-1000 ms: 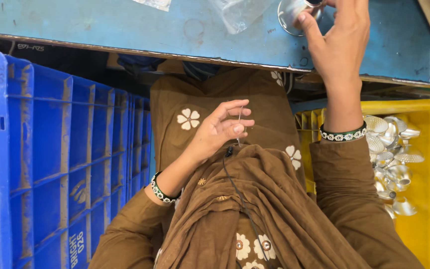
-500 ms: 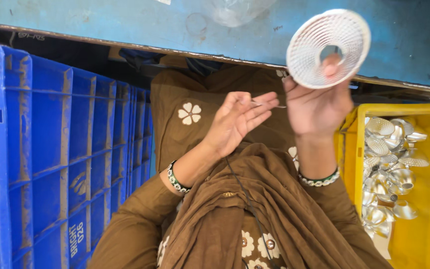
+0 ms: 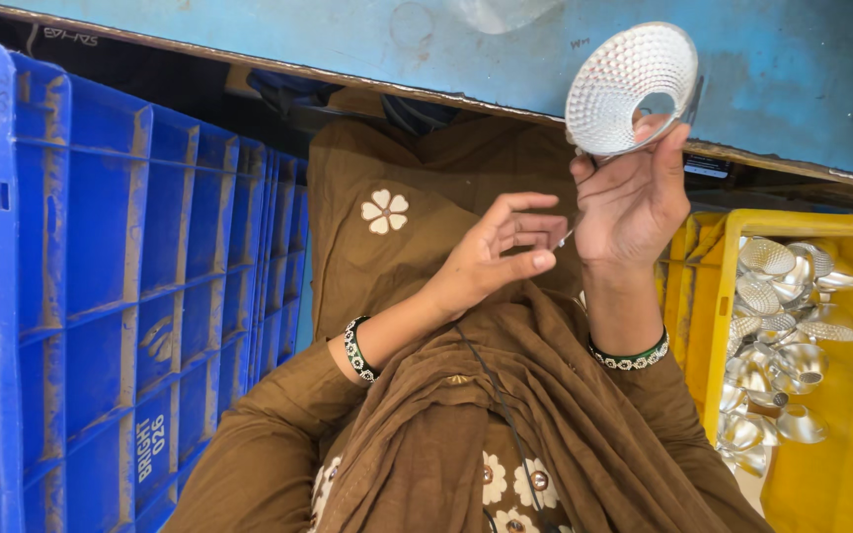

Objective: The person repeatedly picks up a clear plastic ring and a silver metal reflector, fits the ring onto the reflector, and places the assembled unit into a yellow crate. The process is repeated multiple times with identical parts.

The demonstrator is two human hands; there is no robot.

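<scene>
Right hand (image 3: 634, 197) clamped on one silver reflector cone (image 3: 632, 87), raised for checking. Left hand (image 3: 501, 252) pinches something tiny, can't tell what. Yellow crate (image 3: 841, 474) holds many cones; most work left.

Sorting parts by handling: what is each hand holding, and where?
Right hand grips the silver reflector cone by its lower rim. Left hand pinches something too small to identify.

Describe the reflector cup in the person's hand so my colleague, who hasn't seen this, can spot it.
Find the blue table edge along the top. Just before it, the right hand lifts one silvery dimpled reflector cup, its open side facing the camera. Unlike the similar cups heaped in the yellow crate, it is alone and held up.
</scene>
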